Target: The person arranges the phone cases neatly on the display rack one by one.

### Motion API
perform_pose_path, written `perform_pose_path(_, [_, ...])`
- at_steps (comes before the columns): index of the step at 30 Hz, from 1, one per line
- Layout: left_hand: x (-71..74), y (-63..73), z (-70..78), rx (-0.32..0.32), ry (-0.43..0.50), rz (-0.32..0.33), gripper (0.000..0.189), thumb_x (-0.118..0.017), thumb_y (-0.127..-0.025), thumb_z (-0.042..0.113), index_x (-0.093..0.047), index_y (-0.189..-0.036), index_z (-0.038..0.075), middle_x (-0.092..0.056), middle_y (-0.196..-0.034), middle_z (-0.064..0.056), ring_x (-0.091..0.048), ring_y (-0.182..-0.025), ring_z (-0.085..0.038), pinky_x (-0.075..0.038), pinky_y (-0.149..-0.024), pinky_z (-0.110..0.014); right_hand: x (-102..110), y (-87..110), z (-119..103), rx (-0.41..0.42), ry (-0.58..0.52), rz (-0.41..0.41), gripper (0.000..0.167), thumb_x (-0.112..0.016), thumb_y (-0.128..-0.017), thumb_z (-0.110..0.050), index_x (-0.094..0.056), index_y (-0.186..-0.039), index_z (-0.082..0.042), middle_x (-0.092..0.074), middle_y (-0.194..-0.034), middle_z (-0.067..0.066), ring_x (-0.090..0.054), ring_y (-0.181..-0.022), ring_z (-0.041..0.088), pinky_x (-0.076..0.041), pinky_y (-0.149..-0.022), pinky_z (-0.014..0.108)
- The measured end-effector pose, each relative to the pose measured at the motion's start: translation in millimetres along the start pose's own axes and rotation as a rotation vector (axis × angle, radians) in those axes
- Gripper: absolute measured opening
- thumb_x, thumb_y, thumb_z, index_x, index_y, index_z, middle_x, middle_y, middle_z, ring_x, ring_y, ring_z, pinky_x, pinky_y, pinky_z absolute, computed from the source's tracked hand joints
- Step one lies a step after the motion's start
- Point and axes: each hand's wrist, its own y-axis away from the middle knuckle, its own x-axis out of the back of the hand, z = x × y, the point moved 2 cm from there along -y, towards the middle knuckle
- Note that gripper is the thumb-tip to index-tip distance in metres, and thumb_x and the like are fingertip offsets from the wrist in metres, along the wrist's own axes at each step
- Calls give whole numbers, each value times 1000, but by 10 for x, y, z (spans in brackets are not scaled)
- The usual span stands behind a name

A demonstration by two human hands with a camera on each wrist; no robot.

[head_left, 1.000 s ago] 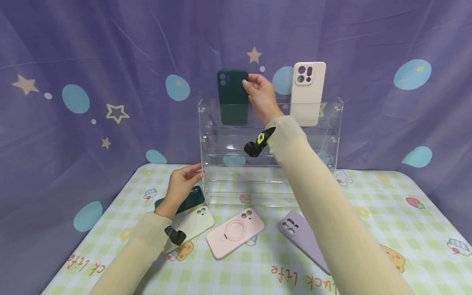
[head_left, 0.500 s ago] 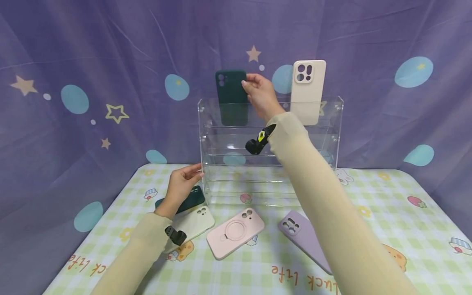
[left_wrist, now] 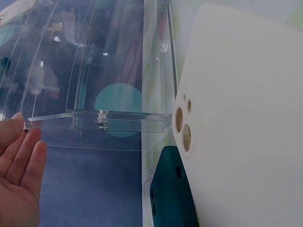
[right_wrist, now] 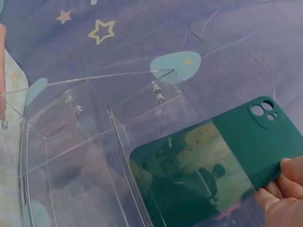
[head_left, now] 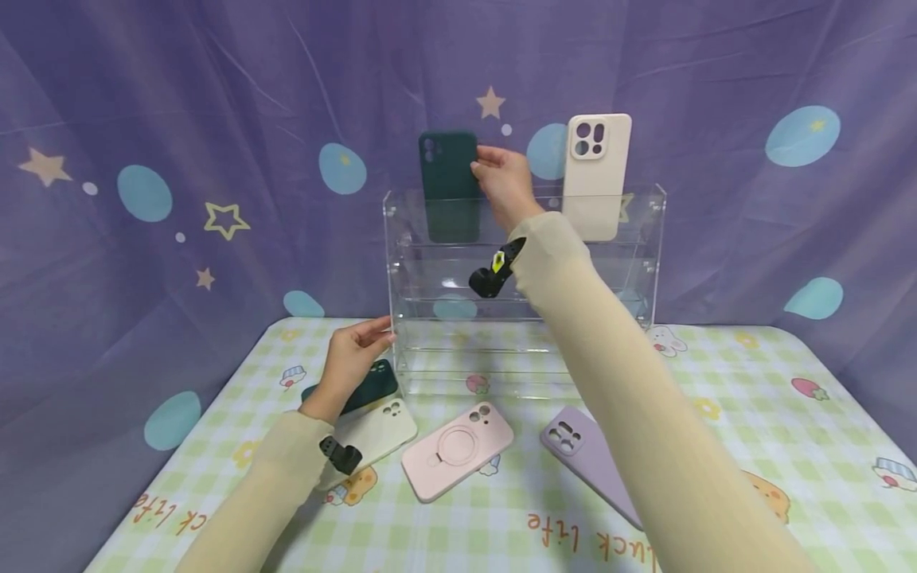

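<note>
A clear acrylic display rack (head_left: 494, 274) with several tiers stands at the back of the table. My right hand (head_left: 506, 185) pinches the right edge of a dark green phone case (head_left: 450, 171), which stands upright in the top tier, its lower part behind the clear front panel. In the right wrist view, thumb and fingers hold that case's (right_wrist: 262, 137) side. Lower down, my left hand (head_left: 349, 358) grips the rack's left side panel between thumb and fingers, near a metal screw in the left wrist view. A cream phone case (head_left: 596, 171) leans upright at the top right tier.
On the checked tablecloth (head_left: 458, 541) lie a pink phone case (head_left: 456, 452) with a ring, a lilac one (head_left: 591, 461) partly under my right forearm, a white one (head_left: 380, 434) and another dark green one (head_left: 372, 387) beneath my left hand. A purple curtain (head_left: 251, 79) hangs behind.
The head view has shifted slightly. My right hand stays at the dark green case's edge with its thumb a little lower; my left hand has kept its place on the rack.
</note>
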Motion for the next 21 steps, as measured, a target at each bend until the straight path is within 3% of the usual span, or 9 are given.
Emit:
perform_pose_path(4, [0,-48,-129,-7,-13,2,35,-69,-86,9,-63,-119,-3,-66,-107,-23,-66,-83,-2,-52,-69,-14,-6,-5,-3,-13,8,22,37,-54,-94,-1,-54,-131,0,-58,-129,12,-54,-116,13,-45,-96,22])
perform_pose_path(9, [4,-74,-157,-10,1,10,34,-69,-86,8,-64,-118,-3,-66,-105,-24,-63,-78,6,-51,-68,-13,-2,-11,-18,-13,8,38,37,-54,-94,-1,-55,-131,-1,-56,-133,9,-52,-120,13,-44,-96,21])
perform_pose_path(16, [-11,13,103,-16,-4,0,32,-65,-87,-2,-61,-117,-11,-63,-106,-30,-62,-77,6,-50,-68,-11,29,7,-18,7,-5,75,35,-55,-93,-2,-58,-128,0,-60,-128,9,-55,-116,13,-45,-93,17])
perform_pose_path(21, [-21,-58,-127,-12,4,-1,33,-67,-87,4,-63,-118,-6,-65,-108,-25,-61,-77,8,-51,-69,-12,112,110,-28,49,62,25,35,-58,-93,-8,-58,-128,-2,-60,-128,8,-54,-118,13,-42,-96,18])
